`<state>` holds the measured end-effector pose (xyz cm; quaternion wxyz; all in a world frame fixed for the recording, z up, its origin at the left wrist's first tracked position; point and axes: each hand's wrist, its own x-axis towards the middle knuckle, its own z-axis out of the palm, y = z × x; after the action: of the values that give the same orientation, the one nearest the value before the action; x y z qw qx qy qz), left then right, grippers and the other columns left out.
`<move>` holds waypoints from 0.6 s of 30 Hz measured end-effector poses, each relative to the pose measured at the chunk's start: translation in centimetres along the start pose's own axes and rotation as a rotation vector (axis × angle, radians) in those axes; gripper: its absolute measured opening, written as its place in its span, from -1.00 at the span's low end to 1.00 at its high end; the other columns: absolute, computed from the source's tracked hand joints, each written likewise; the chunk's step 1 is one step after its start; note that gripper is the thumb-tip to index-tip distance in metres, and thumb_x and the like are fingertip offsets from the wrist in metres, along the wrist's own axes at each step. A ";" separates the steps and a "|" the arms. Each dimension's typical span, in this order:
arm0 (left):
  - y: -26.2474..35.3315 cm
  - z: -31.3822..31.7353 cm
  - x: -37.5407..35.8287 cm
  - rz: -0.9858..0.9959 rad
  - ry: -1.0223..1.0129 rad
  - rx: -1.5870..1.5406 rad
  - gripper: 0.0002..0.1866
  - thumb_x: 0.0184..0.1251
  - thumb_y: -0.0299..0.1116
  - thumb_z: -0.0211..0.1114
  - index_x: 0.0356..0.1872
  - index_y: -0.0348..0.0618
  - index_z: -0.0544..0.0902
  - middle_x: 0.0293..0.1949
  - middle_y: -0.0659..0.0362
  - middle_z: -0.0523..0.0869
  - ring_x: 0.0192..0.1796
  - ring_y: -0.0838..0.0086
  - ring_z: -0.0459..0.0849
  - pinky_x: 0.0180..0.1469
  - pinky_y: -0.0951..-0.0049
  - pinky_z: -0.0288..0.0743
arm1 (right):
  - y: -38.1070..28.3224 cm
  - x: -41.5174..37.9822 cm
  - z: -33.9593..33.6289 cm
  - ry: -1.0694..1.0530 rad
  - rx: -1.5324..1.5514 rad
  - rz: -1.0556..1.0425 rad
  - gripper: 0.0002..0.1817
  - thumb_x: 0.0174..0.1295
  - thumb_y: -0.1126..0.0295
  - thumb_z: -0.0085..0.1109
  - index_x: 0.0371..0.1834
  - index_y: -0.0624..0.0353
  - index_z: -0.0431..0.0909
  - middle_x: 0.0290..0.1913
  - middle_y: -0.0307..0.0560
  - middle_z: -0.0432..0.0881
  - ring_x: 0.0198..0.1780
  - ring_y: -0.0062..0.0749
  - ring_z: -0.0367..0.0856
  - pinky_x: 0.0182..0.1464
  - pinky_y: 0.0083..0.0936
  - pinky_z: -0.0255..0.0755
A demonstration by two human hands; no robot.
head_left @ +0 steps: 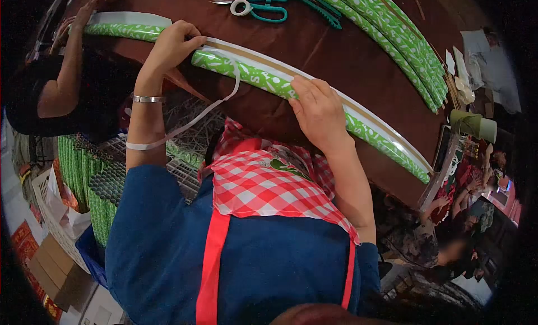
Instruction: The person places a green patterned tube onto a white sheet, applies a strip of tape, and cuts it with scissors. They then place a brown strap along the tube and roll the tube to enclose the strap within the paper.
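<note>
A long green roll (258, 78) of glossy sheet, printed with white shapes and letters, lies across the brown table. A white edge and a tan strip (370, 109) run along its far side. My left hand (174, 45) is closed, thumb and fingers pinched at the white edge near the roll's left end. My right hand (322, 112) wraps over the roll right of its middle, fingers pressing along the far edge. A narrow white strip (193, 121) hangs from the roll in a loop and crosses my left forearm.
Teal-handled scissors (260, 5) lie at the back of the brown table (336, 50). Several green rolls (386, 50) are stacked back right. Another person's hand (84, 14) touches a second green roll (120, 31) at left. A green cup (473, 126) stands at right.
</note>
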<state>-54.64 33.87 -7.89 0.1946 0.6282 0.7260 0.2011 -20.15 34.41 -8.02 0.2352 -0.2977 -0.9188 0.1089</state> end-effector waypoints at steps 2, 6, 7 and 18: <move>-0.2 0.1 0.0 0.014 0.012 0.002 -0.71 0.17 -0.20 0.37 -0.33 -0.28 0.70 -0.30 0.03 0.63 -0.22 0.23 0.62 -0.14 0.29 0.49 | 0.0 0.0 0.0 -0.004 -0.011 -0.003 -0.59 -0.02 0.43 0.35 -0.04 0.19 0.55 0.00 -0.10 0.63 0.03 -0.19 0.55 0.04 -0.27 0.46; -0.2 0.3 -0.1 0.015 0.032 -0.003 -0.71 0.17 -0.21 0.37 -0.34 -0.28 0.69 -0.29 0.04 0.63 -0.22 0.23 0.62 -0.13 0.30 0.49 | 0.0 -0.1 0.1 0.004 -0.010 -0.001 -0.60 -0.03 0.43 0.36 -0.05 0.19 0.55 -0.01 -0.11 0.63 0.04 -0.20 0.55 0.03 -0.27 0.47; -0.2 0.3 0.0 0.015 0.031 -0.004 -0.71 0.17 -0.21 0.37 -0.34 -0.28 0.69 -0.29 0.04 0.63 -0.22 0.23 0.62 -0.13 0.30 0.49 | 0.0 -0.1 0.1 0.003 0.001 0.001 -0.60 -0.03 0.43 0.36 -0.06 0.19 0.55 -0.01 -0.11 0.63 0.04 -0.20 0.55 0.02 -0.27 0.47; 0.5 0.2 -0.3 0.007 0.062 -0.029 -0.77 0.14 -0.31 0.39 -0.31 -0.28 0.64 -0.34 0.02 0.63 -0.25 0.20 0.64 -0.17 0.29 0.51 | 0.1 -0.1 0.2 0.011 -0.004 -0.010 -0.60 -0.01 0.43 0.35 -0.05 0.19 0.56 0.01 -0.12 0.63 0.04 -0.20 0.55 0.02 -0.27 0.47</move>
<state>-54.09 33.70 -7.77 0.1801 0.6214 0.7265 0.2317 -20.09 34.44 -8.28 0.2402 -0.2939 -0.9192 0.1043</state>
